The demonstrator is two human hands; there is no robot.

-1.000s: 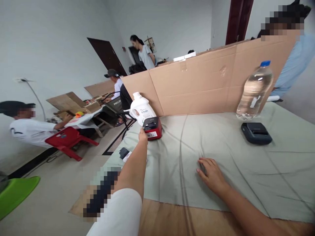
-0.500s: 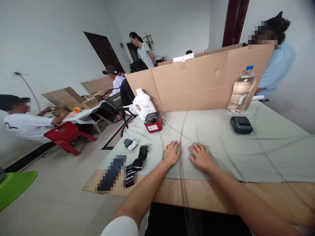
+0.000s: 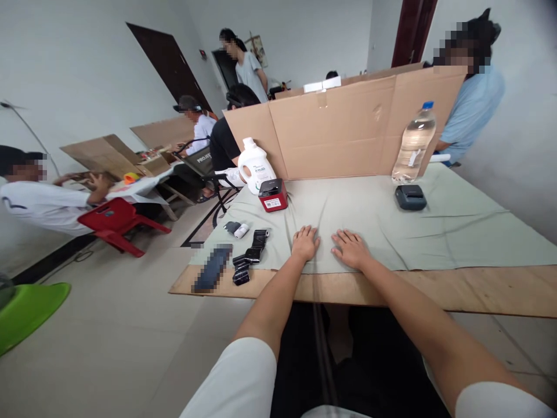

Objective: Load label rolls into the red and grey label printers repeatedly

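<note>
My left hand [image 3: 305, 244] lies palm down on the green-grey cloth [image 3: 369, 223], its fingers stretched out. Beside it, a short way to the right, my right hand [image 3: 350, 248] rests flat too, fingers apart. Neither holds anything. Left of my left hand lies a crumpled black glossy strip [image 3: 253, 254] with a small roll at its upper end. Two small rolls, one grey [image 3: 232, 227] and one white [image 3: 241, 231], sit behind it. A red and black box-shaped device [image 3: 273, 195] stands farther back. Beyond my right hand is a dark compact device [image 3: 410, 198] with rounded corners.
A white jug [image 3: 256, 165] stands behind the red device, against a cardboard screen [image 3: 335, 130]. At the back right is a clear bottle [image 3: 413, 148] with a blue cap. A blurred dark flat object [image 3: 213, 267] lies at the table's left corner. Several people sit or stand around.
The view has tilted down and drawn back, so the table sits higher and my lap shows more. Both hands stay flat on the cloth, and the objects keep their places.
</note>
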